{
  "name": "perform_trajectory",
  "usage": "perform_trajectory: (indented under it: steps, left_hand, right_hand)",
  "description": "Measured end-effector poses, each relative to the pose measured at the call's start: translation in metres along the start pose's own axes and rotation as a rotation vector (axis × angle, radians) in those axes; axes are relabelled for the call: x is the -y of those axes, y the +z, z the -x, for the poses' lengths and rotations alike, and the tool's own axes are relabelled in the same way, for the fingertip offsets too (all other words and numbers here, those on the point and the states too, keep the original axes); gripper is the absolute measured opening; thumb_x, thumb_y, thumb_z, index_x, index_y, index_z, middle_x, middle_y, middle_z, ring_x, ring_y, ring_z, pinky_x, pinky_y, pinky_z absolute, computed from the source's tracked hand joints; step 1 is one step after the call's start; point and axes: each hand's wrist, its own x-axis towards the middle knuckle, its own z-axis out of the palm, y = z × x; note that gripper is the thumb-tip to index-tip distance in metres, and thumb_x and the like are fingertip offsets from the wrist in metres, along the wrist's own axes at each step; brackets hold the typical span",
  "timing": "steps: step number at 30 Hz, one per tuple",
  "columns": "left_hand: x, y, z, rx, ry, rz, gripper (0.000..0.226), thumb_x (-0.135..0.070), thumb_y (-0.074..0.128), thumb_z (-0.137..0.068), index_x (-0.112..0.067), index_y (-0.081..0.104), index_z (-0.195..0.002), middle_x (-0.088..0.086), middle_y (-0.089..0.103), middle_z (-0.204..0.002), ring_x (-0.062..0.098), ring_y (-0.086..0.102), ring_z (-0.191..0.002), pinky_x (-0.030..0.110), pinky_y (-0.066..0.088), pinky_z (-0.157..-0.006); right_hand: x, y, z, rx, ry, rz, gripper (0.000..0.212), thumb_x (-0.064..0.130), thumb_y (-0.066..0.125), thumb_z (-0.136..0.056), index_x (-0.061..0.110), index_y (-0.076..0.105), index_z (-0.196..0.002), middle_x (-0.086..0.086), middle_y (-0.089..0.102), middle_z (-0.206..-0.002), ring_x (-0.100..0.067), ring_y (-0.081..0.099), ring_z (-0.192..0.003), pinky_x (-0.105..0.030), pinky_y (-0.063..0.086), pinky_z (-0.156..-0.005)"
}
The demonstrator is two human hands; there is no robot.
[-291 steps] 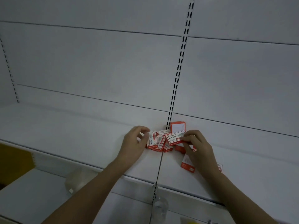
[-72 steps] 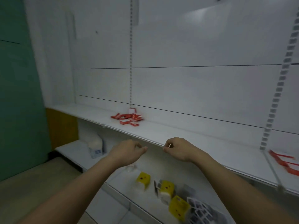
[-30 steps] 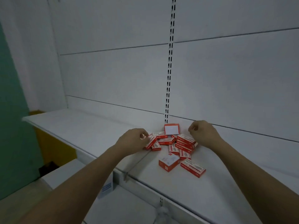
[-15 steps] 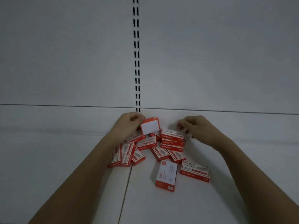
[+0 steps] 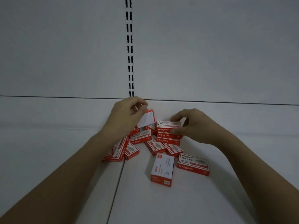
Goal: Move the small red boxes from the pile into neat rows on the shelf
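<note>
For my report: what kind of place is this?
Probably a shop aisle being stocked. A white shelf has a slotted rail up its back panel, and both hands reach into a pile of identical red boxes.

Small red and white boxes lie jumbled in a pile on a white shelf, against its back wall. Three sit stacked flat at the right; one stands tilted at the back. Two lie apart in front, side by side.

Shop, prob. stationery aisle: white metal retail shelf w/ slotted upright strip in back panel, pile of small red-and-white branded staple boxes.
</note>
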Motion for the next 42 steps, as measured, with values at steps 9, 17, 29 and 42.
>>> perform_trajectory:
  steps: [9,17,29,42]
  left_hand:
    - [-0.014,0.001,0.003,0.229,-0.222,0.418,0.019,-0.032,0.064,-0.089,-0.032,0.066,-0.107,-0.009,0.071,-0.092,0.016,0.071,-0.073,0.026,0.059,-0.062]
    - [0.003,-0.001,-0.002,-0.096,-0.134,-0.056,0.018,-0.035,0.056,-0.092,-0.029,0.064,-0.107,-0.015,0.063,-0.097,0.002,0.057,-0.086,0.020,0.049,-0.074]
    - [0.009,-0.005,0.003,0.572,-0.211,-0.061,0.031,-0.046,0.074,-0.075,-0.048,0.053,-0.098,-0.024,0.054,-0.102,0.002,0.064,-0.077,0.013,0.049,-0.053]
    - [0.012,0.002,0.004,0.467,-0.003,-0.022,0.058,-0.026,0.077,-0.076,-0.042,0.050,-0.125,-0.023,0.048,-0.116,0.002,0.047,-0.112,0.019,0.054,-0.080]
  right_hand:
    - [0.016,0.000,0.004,-0.224,-0.251,-0.087,0.044,0.027,0.074,-0.080,0.036,0.055,-0.118,0.023,0.051,-0.109,-0.001,0.056,-0.091,-0.010,0.050,-0.061]
    - [0.011,0.010,0.001,-0.266,-0.199,-0.022,0.046,0.031,0.070,-0.084,0.027,0.055,-0.126,0.020,0.046,-0.107,0.002,0.052,-0.086,-0.006,0.043,-0.055]
    - [-0.004,0.005,-0.004,-0.349,-0.088,-0.025,0.046,0.029,0.073,-0.082,0.024,0.057,-0.125,0.016,0.047,-0.105,-0.002,0.051,-0.084,-0.005,0.037,-0.055]
    - [-0.007,0.007,-0.006,-0.330,-0.071,-0.019,0.042,0.028,0.072,-0.083,0.025,0.056,-0.122,0.007,0.056,-0.119,-0.006,0.052,-0.092,-0.007,0.036,-0.057]
